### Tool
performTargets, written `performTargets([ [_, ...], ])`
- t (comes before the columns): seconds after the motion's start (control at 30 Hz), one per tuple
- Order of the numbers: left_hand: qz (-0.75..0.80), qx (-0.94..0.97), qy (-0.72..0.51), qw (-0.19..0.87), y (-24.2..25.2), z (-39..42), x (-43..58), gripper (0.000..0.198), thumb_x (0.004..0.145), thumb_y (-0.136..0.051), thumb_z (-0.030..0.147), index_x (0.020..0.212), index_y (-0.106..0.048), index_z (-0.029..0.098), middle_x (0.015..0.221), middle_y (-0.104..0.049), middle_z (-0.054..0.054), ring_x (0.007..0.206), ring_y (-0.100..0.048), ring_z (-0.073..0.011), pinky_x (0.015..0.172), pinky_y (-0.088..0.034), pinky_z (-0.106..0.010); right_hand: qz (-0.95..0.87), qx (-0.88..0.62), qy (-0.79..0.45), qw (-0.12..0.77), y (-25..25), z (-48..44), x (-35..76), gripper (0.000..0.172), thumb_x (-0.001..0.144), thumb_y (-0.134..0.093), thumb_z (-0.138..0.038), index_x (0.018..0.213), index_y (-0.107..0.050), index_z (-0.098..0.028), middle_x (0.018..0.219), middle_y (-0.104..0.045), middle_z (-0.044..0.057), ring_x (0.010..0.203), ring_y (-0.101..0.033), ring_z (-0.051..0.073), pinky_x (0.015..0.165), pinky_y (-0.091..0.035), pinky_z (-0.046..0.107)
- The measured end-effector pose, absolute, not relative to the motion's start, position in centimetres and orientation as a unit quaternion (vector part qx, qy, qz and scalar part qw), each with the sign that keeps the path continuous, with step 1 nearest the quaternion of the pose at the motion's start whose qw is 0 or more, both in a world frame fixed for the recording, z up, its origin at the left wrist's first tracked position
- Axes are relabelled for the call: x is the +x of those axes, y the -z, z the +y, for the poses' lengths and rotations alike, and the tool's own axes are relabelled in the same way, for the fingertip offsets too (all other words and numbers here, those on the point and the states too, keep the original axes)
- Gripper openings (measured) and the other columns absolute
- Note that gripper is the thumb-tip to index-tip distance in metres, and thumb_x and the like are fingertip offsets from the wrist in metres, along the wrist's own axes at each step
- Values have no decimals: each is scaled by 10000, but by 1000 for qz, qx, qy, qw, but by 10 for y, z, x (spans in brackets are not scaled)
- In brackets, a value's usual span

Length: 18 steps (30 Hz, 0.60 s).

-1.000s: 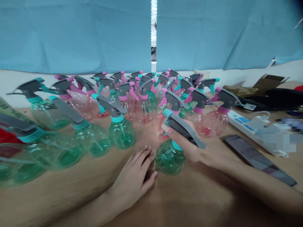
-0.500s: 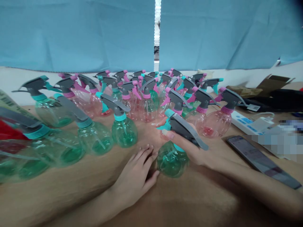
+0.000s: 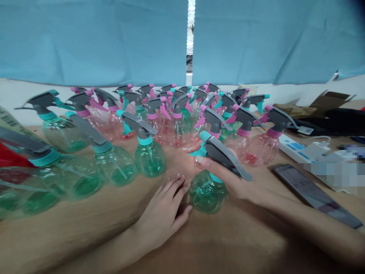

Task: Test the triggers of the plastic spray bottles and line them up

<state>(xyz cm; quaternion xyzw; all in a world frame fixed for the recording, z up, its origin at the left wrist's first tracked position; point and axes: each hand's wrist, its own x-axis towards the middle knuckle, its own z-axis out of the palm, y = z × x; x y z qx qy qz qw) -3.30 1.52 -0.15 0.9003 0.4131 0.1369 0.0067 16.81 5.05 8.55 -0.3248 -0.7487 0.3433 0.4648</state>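
Note:
In the head view, my right hand is wrapped around the neck of a green spray bottle with a grey and turquoise trigger head. My thumb lies across the near side below the head, and the other fingers are partly hidden behind it. The bottle stands on the wooden table, its nozzle pointing left. My left hand rests palm down on the table just left of this bottle, fingers stretched out and holding nothing. Beyond its fingertips stands another green spray bottle.
Several more green bottles line the left side. Pink and green spray bottles crowd the back, with a pink one at the right. A phone, a white power strip and an open cardboard box lie farther right. A blue curtain hangs behind.

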Motion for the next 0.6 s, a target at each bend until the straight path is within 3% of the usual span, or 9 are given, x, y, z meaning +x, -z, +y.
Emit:
performTargets([
  [0.27,415,899,-141,3,2,15,-34,393,937,-507,331,1275,-510,130,1420,-476,-161,1333,-410,-304,1060,-383,-481,-753,-358,-320,450,-93,46,168,19,871,-578,-253,878,-580,-236,732,-565,-21,647,-520,132,582,-425,248],
  [0.5,406,902,-149,1,3,17,-34,405,942,-496,334,1288,-494,123,1410,-484,-168,1322,-425,-311,1047,-395,-498,-753,-317,-329,474,-90,48,168,55,869,-572,-233,821,-545,-238,654,-448,-47,571,-419,114,553,-396,245],
  [0.6,404,903,-147,0,3,16,-34,407,940,-500,330,1287,-491,117,1410,-484,-173,1324,-421,-314,1047,-392,-502,-754,-314,-338,468,-86,50,170,47,889,-563,-285,884,-560,-238,663,-428,-44,589,-401,118,552,-372,250],
])
